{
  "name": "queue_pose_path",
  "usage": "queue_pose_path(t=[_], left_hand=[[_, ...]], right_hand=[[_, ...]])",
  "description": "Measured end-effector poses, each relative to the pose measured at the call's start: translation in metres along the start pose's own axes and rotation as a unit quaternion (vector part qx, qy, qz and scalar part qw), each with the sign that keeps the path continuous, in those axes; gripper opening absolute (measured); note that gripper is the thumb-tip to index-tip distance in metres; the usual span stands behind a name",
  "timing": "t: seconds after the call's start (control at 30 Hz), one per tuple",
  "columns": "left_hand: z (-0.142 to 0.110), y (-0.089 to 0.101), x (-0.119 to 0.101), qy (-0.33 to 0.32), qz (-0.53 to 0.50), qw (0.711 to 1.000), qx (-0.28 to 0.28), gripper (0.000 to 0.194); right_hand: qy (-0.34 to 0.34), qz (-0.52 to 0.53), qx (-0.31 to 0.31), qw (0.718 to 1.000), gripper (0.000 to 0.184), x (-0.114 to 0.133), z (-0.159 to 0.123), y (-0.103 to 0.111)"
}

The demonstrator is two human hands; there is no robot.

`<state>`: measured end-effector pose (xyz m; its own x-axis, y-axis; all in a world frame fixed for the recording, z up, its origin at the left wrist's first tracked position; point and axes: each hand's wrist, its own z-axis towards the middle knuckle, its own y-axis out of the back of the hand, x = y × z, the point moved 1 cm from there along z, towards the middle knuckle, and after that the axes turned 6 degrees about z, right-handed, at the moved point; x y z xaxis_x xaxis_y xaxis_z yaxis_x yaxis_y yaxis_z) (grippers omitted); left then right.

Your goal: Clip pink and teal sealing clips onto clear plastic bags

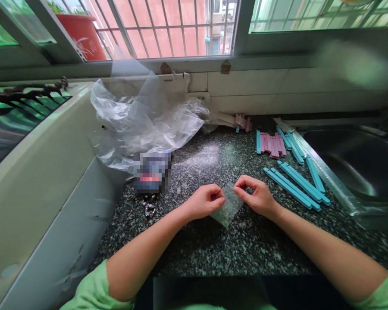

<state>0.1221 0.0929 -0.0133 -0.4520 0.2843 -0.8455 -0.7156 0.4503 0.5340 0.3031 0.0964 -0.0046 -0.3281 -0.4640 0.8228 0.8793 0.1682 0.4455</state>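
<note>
A small clear plastic bag (228, 209) hangs between both hands over the dark speckled countertop (213, 245). My left hand (205, 201) pinches its upper left edge with closed fingers. My right hand (258, 196) pinches the upper right edge, thumb and forefinger pressed together. The bag looks empty as far as I can tell. A few small metal pieces (149, 208) lie on the counter left of my left hand.
A crumpled clear plastic sheet (142, 120) lies at the back left, a blurred dark packet (152, 171) in front of it. Blue clip sticks (294, 183) and pink ones (273, 144) lie at the right, beside a steel sink (352, 159). A wall panel (51, 193) borders the left.
</note>
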Motion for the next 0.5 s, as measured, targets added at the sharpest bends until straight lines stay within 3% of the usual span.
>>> queue_pose_path(t=[0.27,0.37,0.43,0.5], left_hand=[[0.002,-0.001,0.004,0.008,0.009,1.0,-0.026,0.018],[0.003,-0.001,0.005,0.017,0.003,0.999,-0.027,0.017],[0.004,0.0,0.006,0.025,-0.008,0.999,-0.025,0.017],[0.004,0.0,0.007,0.028,-0.017,0.999,-0.024,0.018]], right_hand=[[0.004,-0.026,-0.007,1.0,0.017,-0.003,0.0,-0.003],[-0.028,-0.075,-0.025,0.997,0.016,-0.009,0.008,0.013],[-0.07,-0.176,-0.106,0.976,0.018,-0.014,0.018,0.04],[-0.159,-0.329,-0.183,0.913,0.02,-0.02,0.03,0.075]])
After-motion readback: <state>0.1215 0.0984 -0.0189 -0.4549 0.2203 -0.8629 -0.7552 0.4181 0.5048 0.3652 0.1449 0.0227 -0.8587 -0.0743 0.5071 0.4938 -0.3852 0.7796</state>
